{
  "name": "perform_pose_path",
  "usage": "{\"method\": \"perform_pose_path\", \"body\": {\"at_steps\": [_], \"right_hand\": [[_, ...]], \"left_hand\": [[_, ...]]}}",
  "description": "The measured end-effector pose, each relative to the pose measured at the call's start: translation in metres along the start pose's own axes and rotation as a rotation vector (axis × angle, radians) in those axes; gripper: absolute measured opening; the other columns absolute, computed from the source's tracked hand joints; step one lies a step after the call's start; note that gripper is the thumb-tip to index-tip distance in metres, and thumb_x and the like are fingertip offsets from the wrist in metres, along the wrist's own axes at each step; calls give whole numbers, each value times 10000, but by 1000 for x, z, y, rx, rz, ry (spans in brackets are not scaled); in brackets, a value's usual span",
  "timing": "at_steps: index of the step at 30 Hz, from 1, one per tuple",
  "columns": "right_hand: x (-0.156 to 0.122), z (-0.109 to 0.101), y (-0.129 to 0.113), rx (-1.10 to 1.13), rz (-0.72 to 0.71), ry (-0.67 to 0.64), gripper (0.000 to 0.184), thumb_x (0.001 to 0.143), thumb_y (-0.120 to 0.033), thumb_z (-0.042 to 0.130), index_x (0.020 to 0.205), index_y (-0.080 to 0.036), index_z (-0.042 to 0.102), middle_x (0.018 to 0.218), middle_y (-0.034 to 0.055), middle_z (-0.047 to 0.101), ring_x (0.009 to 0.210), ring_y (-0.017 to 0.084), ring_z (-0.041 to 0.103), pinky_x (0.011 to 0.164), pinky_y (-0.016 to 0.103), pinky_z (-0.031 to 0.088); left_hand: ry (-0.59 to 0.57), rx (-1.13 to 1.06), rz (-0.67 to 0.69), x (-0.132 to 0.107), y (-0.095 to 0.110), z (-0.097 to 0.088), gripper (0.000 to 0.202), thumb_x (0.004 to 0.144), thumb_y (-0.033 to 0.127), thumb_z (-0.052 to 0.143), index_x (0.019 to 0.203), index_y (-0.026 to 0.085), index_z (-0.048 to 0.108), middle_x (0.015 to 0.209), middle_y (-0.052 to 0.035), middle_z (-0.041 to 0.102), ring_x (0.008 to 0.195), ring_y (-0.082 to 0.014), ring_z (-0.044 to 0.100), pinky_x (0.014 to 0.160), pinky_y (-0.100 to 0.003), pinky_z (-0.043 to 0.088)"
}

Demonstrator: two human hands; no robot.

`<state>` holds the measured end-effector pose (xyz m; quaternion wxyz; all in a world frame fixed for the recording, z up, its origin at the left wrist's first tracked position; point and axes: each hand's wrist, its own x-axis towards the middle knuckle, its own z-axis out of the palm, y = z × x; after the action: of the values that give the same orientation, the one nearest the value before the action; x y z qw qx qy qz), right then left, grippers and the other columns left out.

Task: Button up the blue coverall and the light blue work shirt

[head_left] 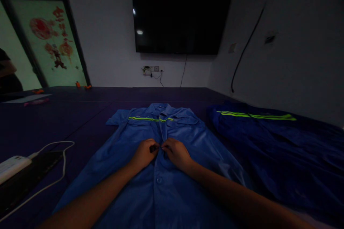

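Observation:
A blue work shirt (123, 157) with a yellow-green reflective stripe across the chest lies flat, front up, on a dark purple surface, collar away from me. My left hand (144, 152) and my right hand (176, 152) meet at the shirt's front placket, mid-chest. Both have their fingers curled and pinched on the placket edges, fingertips almost touching. One button (159, 179) shows lower on the placket, between my forearms.
A second dark blue garment (268, 143) with a reflective stripe lies to the right, by the wall. At the left edge lie a white power strip (10, 166), its white cable (57, 171) and a black flat object. A television hangs on the far wall.

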<state>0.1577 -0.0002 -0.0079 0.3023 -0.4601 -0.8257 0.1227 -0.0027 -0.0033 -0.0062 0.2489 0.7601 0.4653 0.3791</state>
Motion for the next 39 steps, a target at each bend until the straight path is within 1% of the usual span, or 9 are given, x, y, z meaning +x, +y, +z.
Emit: {"method": "perform_pose_path", "body": {"at_steps": [2, 6, 10, 13, 15, 18, 24, 31, 39], "right_hand": [[0, 1, 2, 15, -7, 14, 163, 770, -152, 477, 819, -190, 628, 834, 25, 639, 799, 136, 578, 729, 222, 415], [0, 1, 2, 50, -33, 32, 141, 757, -168, 495, 795, -190, 629, 790, 19, 639, 747, 129, 578, 677, 215, 411], [-1, 0, -3, 61, -42, 38, 149, 757, -281, 521, 782, -186, 633, 705, 14, 630, 622, 117, 555, 578, 211, 390], [-1, 0, -5, 75, -21, 55, 176, 705, -343, 581, 749, -178, 628, 667, 14, 623, 554, 108, 526, 510, 205, 361], [0, 2, -5, 95, -13, 61, 136, 678, -302, 601, 725, -177, 622, 651, 8, 618, 537, 100, 515, 499, 199, 355], [0, 4, -3, 155, 7, 60, 67, 661, -190, 569, 706, -175, 616, 598, -11, 590, 518, 87, 501, 487, 184, 351], [0, 6, -4, 292, 64, 48, 153, 613, -78, 517, 701, -159, 612, 530, -36, 533, 469, 67, 465, 439, 159, 325], [0, 8, 0, 360, 73, 55, 200, 599, -50, 506, 733, -153, 612, 539, -39, 537, 496, 71, 476, 468, 160, 345], [0, 7, 0, 388, 87, 46, 176, 593, -36, 476, 667, -158, 580, 535, -40, 527, 488, 66, 468, 460, 156, 329]], "left_hand": [[-17, 28, 19, 0, -1, 0, 156, 629, 77, 480, 674, 139, 617, 666, -14, 566, 628, -120, 515, 564, -209, 380], [-2, 69, 52, 0, 1, 0, 149, 635, 54, 466, 621, 138, 589, 633, -7, 535, 632, -119, 509, 562, -204, 366], [5, 127, 63, -1, 3, 1, 154, 654, 53, 454, 614, 143, 572, 639, -11, 528, 642, -124, 506, 565, -211, 359], [-19, 159, 71, -2, 4, 1, 162, 659, 50, 454, 653, 151, 581, 682, -15, 543, 677, -129, 515, 589, -215, 368], [-23, 192, 74, -3, 5, 2, 140, 664, 65, 471, 660, 153, 580, 692, -15, 540, 688, -132, 515, 597, -218, 369], [-16, 236, 72, -3, 5, 3, 90, 674, 102, 500, 654, 152, 573, 685, -11, 526, 678, -132, 510, 591, -221, 363], [-5, 223, 53, -1, 5, 2, 47, 659, 119, 545, 658, 152, 579, 655, 2, 517, 637, -121, 496, 567, -216, 346], [5, 131, 48, 0, 6, 1, 29, 642, 124, 578, 621, 142, 584, 624, 7, 517, 619, -114, 490, 560, -208, 343], [-23, 31, 45, 2, 1, 0, 29, 643, 151, 583, 633, 132, 603, 630, 1, 539, 602, -108, 493, 552, -203, 353]]}}
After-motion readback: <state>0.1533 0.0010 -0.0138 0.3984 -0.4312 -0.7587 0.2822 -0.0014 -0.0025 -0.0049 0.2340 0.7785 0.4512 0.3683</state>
